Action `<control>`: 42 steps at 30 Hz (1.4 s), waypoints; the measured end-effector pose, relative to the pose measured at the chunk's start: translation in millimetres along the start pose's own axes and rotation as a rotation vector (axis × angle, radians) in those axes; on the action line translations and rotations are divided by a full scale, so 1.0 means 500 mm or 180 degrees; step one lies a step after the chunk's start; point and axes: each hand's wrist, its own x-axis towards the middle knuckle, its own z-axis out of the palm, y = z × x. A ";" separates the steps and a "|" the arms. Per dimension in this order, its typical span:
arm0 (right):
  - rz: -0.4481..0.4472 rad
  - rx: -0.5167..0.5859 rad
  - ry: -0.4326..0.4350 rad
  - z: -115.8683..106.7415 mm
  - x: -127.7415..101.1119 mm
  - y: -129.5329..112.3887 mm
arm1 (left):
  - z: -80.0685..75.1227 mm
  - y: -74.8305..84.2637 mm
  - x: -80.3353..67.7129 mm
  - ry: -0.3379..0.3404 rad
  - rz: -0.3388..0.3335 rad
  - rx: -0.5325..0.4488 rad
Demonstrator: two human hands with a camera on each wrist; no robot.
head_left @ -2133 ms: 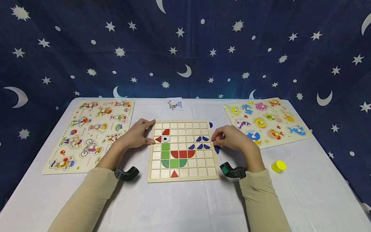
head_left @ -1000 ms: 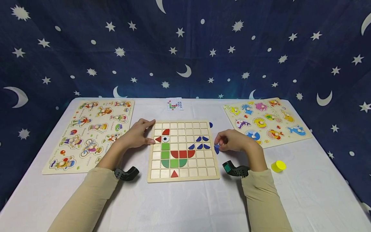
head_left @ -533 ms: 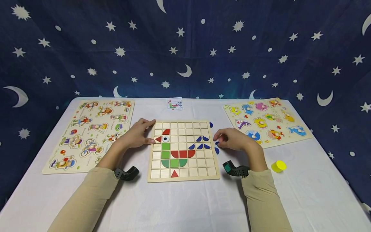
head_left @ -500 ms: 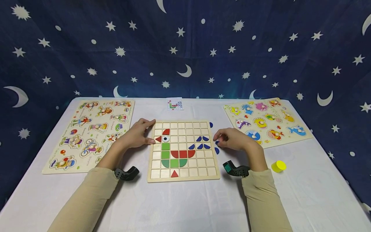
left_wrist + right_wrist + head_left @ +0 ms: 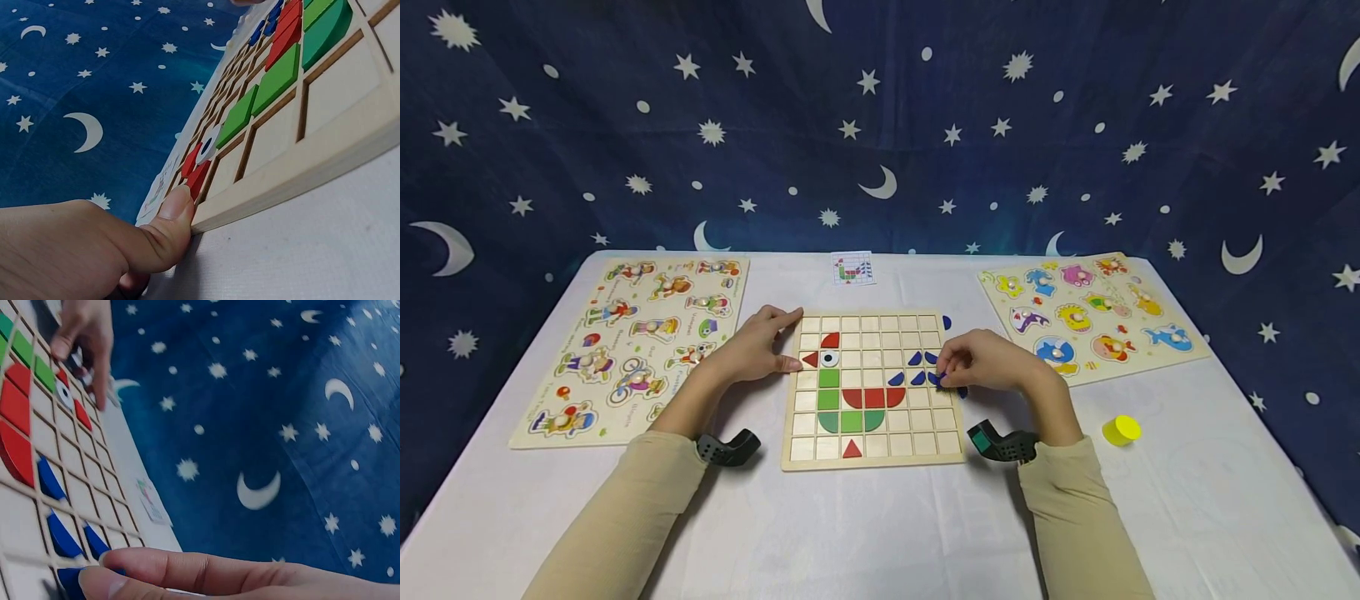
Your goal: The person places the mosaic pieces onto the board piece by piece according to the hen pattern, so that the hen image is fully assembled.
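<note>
A wooden grid board (image 5: 876, 467) lies in front of me, bearing red, green and blue pieces and an eye piece (image 5: 828, 358) in a bird shape. My left hand (image 5: 758, 348) rests at its left edge, thumb and index finger spread along the rim; the thumb (image 5: 175, 209) touches the rim in the left wrist view. Over the board's right side, my right hand (image 5: 988, 360) pinches a blue leaf-shaped piece (image 5: 938, 382), mostly covered by the fingertips. Several blue pieces (image 5: 917, 378) sit in cells just left of it.
Loose blue pieces lie right of the board, one by the top corner (image 5: 947, 322), another partly behind the right hand (image 5: 963, 392). A picture card (image 5: 852, 268) lies behind the board. Knob puzzles flank it at left (image 5: 643, 350) and right (image 5: 1090, 317). A yellow cylinder (image 5: 1122, 430) stands at right.
My right hand reached down to the loose blue pieces beside the board, took one, and moved left with it over the board's right column. The left hand stayed in place.
</note>
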 end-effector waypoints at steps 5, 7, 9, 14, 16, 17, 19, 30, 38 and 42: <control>-0.0134 -0.0079 -0.0096 0.018 0.011 -0.021 | 0.001 -0.002 0.002 -0.0004 -0.0018 -0.0026; -0.0136 -0.0110 -0.0106 0.024 0.013 -0.025 | 0.001 -0.003 0.002 -0.0003 -0.0013 -0.0026; -0.0134 -0.0132 -0.0107 0.028 0.015 -0.027 | 0.001 -0.003 0.002 -0.0004 -0.0002 -0.0013; -0.0191 -0.0235 -0.0134 0.034 0.019 -0.031 | 0.001 -0.003 0.002 -0.0004 0.0013 -0.0002; -0.0210 -0.0251 -0.0150 0.036 0.020 -0.033 | 0.001 -0.002 0.002 -0.0007 0.0009 -0.0009; -0.0215 -0.0260 -0.0155 0.037 0.021 -0.034 | 0.000 -0.001 0.001 -0.0008 0.0002 -0.0011; -0.0214 -0.0294 -0.0150 0.039 0.022 -0.035 | 0.000 -0.001 0.001 0.0005 0.0021 -0.0001; -0.0253 -0.0396 -0.0186 0.041 0.023 -0.036 | 0.000 -0.001 0.002 0.0034 0.0065 0.0029; -0.0443 -0.0500 -0.0274 0.042 0.025 -0.035 | -0.001 -0.002 0.002 0.0030 0.0101 0.0043; -0.0442 -0.0496 -0.0295 0.043 0.024 -0.038 | 0.000 -0.003 0.002 0.0022 0.0081 0.0036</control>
